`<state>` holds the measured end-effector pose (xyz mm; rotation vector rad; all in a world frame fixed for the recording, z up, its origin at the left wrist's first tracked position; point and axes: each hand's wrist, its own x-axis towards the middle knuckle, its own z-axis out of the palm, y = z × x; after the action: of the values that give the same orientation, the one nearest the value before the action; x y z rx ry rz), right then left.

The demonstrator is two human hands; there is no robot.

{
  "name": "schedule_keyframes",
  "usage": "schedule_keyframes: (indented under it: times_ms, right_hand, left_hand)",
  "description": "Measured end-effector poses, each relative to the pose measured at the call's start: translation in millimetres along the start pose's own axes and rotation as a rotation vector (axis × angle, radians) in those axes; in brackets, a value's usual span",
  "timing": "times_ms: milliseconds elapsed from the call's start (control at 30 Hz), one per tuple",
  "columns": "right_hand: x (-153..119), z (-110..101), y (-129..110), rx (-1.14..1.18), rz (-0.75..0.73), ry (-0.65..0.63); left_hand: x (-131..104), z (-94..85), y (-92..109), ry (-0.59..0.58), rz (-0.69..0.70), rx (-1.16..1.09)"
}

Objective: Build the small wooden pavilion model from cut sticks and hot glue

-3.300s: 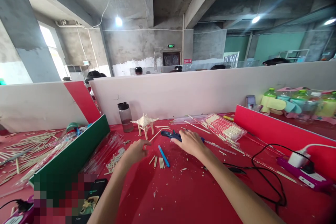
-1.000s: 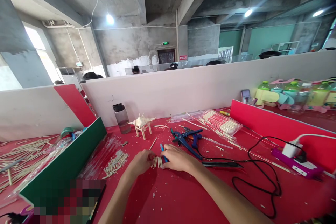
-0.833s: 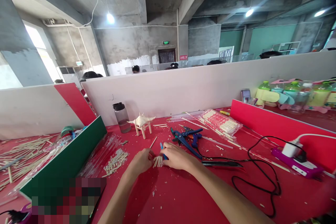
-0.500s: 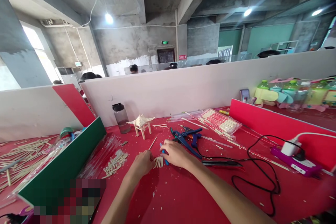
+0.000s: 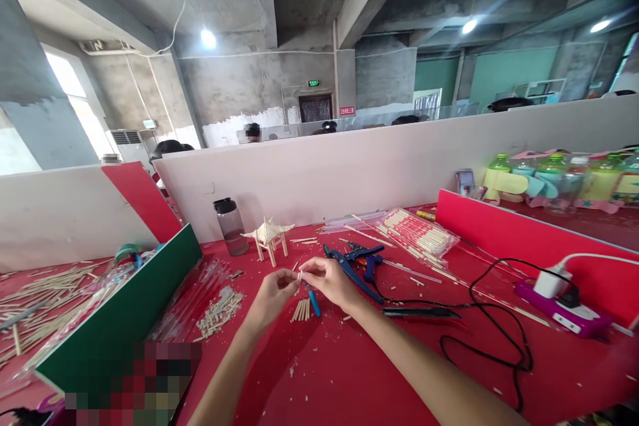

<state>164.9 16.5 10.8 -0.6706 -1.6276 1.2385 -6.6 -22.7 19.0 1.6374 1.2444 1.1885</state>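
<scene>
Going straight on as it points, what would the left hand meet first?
The left hand would probably meet the right hand first, past the small pale piece between them; depth leaves hand-to-hand contact unclear.

Whitish piece (image 5: 299,275), beige sticks (image 5: 301,310), blue bar (image 5: 314,304), red tabletop (image 5: 349,359), cream pavilion model (image 5: 270,233)

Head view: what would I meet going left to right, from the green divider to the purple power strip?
Green divider, black-lidded bottle, little stick pavilion, row of short sticks, blue rod, blue tools, packaged sticks, purple power strip.
</scene>
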Motion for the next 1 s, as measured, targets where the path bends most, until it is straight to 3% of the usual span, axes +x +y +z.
schedule_keyframes:
  times_ms: [167, 400, 633, 1000]
  right_hand:
    - [-1.9, 2.3, -0.9, 0.168, 0.096, 0.05]
    - [-1.6, 0.1, -3.3, 0.273, 0.214, 0.025]
    - [0.0, -6.1, 1.9, 0.239, 0.139, 0.042]
    - [0.0, -8.0, -0.7, 0.248, 0.139, 0.026]
  left_hand:
    - [-4.3, 6.3, 6.3, 0.065, 0.026, -0.046]
    - [-5.3, 8.6, 3.2, 0.064, 0.06, 0.111]
    - [-13.7, 5.4, 6.5, -0.022, 0.3, 0.353]
    - [-14.5, -1.3, 5.9, 0.007, 0.278, 0.48]
